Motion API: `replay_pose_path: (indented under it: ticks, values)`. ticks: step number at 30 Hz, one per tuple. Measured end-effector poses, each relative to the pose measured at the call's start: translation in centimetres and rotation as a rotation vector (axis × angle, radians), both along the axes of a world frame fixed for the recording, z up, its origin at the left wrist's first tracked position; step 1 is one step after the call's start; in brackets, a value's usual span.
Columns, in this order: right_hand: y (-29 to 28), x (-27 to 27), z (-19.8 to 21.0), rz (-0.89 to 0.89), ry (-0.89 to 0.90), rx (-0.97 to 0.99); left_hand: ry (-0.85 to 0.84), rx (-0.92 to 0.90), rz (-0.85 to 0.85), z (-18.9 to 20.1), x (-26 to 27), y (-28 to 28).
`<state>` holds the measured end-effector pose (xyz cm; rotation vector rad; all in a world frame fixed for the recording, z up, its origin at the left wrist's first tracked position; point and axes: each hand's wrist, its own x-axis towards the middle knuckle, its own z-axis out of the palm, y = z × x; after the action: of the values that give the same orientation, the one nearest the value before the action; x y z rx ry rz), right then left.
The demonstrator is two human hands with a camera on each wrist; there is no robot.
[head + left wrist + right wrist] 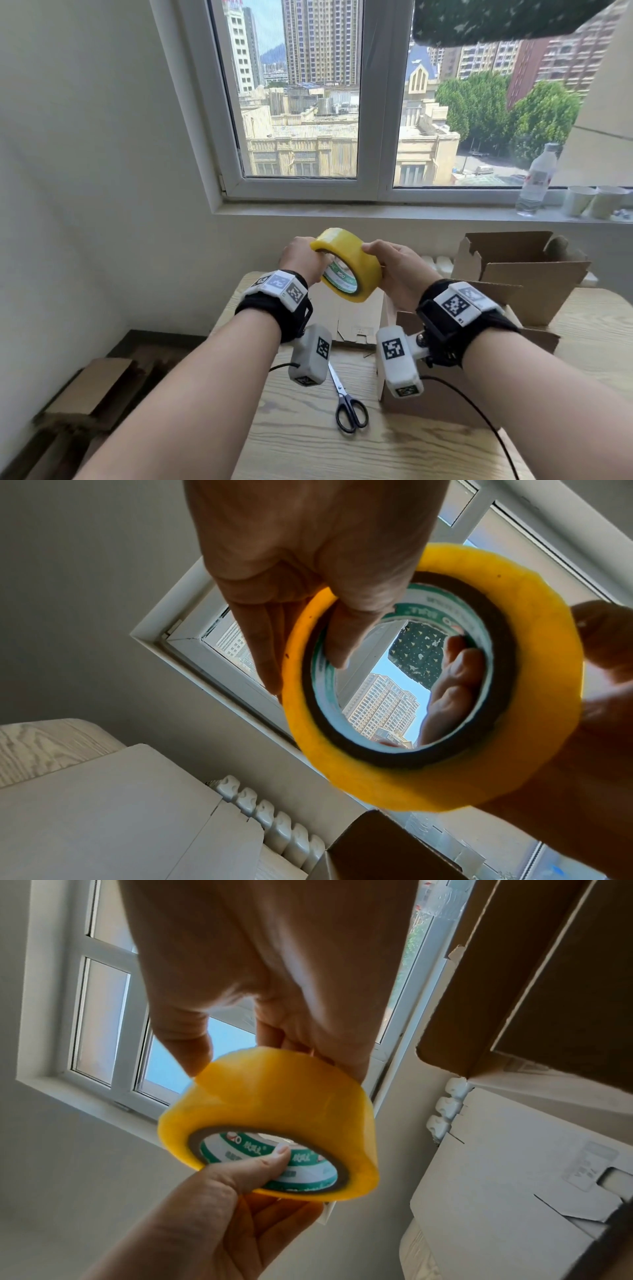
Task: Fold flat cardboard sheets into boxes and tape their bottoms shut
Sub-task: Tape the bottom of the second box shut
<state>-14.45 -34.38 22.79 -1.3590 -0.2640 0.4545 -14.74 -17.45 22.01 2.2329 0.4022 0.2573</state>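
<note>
While both hands held it up above the far part of the counter (pixel 428 455), the yellow tape roll (pixel 349 263) hung tilted in the air in front of the window (pixel 308 102). The left hand (pixel 301 257) gripped its left side: in the left wrist view its thumb (pixel 346 631) lay inside the green-printed core and the other fingers (pixel 260 642) ran along the outer face, so the fingers were clamped on the roll. The right hand (pixel 399 270) gripped the opposite side, thumb (pixel 185 1039) on the outer winding and fingers curled round the far rim.

Below the hands, a flat cardboard sheet (pixel 356 318) lay at the far edge of the counter, and a partly folded brown box (pixel 428 404) stood just right of it, near the right edge. Black-handled scissors (pixel 346 401) lay on the counter just left of that box, closed. Another open box (pixel 520 270) stood at the far right corner. On the windowsill were a water bottle (pixel 537 178) and two paper cups (pixel 592 202).
</note>
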Motion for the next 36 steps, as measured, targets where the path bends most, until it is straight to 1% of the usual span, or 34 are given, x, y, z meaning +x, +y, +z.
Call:
replay_pose_path:
  ticks: [3, 8, 12, 15, 17, 19, 21, 23, 26, 36]
  values:
    - [0.2, 0.0, -0.2, -0.020, 0.032, 0.018, 0.014, 0.039, 0.015, 0.0, 0.4, 0.1]
    - [0.2, -0.2, -0.2, 0.015, 0.028, 0.039, 0.044, -0.036, 0.021, 0.2, 0.5, 0.5]
    - [0.1, 0.0, -0.4, 0.029, 0.067, 0.046, 0.056, -0.027, 0.004, 0.1, 0.5, 0.5]
    - [0.1, 0.1, -0.4, 0.018, 0.096, 0.040, 0.054, 0.047, 0.000, 0.0, 0.6, 0.3]
    - [0.3, 0.0, -0.3, -0.011, 0.099, 0.035, 0.048, 0.152, -0.010, 0.1, 0.4, 0.0]
    - [0.4, -0.1, -0.5, -0.039, 0.065, 0.030, 0.036, 0.249, -0.005, 0.5, 0.4, -0.2]
    - [0.5, -0.3, -0.6, -0.031, 0.030, 0.034, 0.034, 0.288, 0.014, 1.0, 0.3, -0.2]
    - [0.5, -0.6, -0.4, 0.020, 0.042, 0.052, 0.085, 0.254, 0.022, 1.1, 0.2, 0.2]
    - [0.6, -0.3, -0.2, -0.007, 0.068, 0.048, 0.114, 0.121, 0.000, 0.8, 0.1, 0.5]
    - [0.1, -0.1, -0.7, -0.017, 0.057, 0.055, 0.088, 0.066, -0.011, 0.2, 0.1, -0.1]
